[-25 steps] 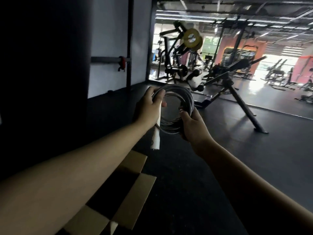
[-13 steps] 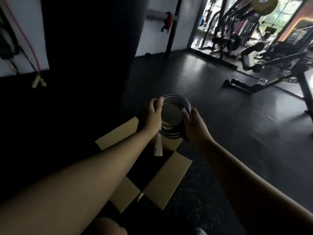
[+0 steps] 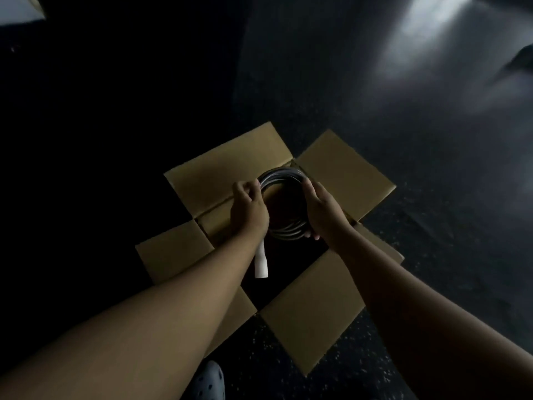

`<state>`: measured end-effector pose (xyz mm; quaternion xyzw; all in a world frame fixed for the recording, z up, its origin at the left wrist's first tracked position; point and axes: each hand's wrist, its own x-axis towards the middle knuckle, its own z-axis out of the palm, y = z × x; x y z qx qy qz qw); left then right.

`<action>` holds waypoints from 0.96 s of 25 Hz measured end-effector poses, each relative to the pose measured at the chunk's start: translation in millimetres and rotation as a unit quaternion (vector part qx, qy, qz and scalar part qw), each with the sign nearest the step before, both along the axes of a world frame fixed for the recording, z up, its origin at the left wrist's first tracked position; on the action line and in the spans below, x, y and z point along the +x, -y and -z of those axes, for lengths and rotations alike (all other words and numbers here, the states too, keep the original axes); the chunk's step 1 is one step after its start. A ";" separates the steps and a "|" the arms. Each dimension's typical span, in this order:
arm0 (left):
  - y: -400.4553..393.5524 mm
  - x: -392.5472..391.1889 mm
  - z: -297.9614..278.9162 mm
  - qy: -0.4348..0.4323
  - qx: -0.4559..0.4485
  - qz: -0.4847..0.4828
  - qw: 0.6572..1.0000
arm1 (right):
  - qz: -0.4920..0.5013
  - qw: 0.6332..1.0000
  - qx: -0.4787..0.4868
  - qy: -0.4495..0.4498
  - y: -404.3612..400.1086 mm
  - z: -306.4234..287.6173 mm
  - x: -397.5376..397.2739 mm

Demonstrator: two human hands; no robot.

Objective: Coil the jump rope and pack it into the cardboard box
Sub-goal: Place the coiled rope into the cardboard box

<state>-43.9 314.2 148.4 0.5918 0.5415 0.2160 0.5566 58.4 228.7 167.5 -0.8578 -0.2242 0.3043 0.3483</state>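
The jump rope (image 3: pixel 281 176) is wound into a tight round coil of grey cord. My left hand (image 3: pixel 248 207) grips its left side and my right hand (image 3: pixel 324 210) grips its right side. One white handle (image 3: pixel 261 262) hangs down below my left hand. The coil is held right over the dark opening of the cardboard box (image 3: pixel 314 310), which stands on the floor with all its flaps folded outward.
The floor (image 3: pixel 418 174) is dark speckled rubber, with a bright reflection at the top right. A large black mass (image 3: pixel 115 82) fills the left side beyond the box. The toe of a grey perforated shoe (image 3: pixel 209 382) shows at the bottom edge.
The view has tipped down from the gym room to the box. Both hands have carried the coil down and over the box opening, keeping the same grip.
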 end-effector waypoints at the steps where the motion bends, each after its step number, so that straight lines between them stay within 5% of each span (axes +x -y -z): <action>1: -1.2 4.7 17.6 -0.012 -0.016 -0.021 1.000 | -0.009 1.000 -0.010 -0.008 -6.3 20.7 6.8; 13: -10.7 31.7 175.0 -0.079 -0.168 -0.127 0.974 | -0.174 0.966 -0.191 0.010 -48.2 198.6 45.8; 19: -8.5 33.3 177.6 -0.084 -0.195 -0.139 0.967 | -0.282 0.900 -0.323 0.075 -52.8 198.2 41.1; 24: -18.5 25.2 145.5 -0.109 -0.148 -0.093 0.978 | -0.237 0.919 -0.293 0.114 -45.8 167.3 37.4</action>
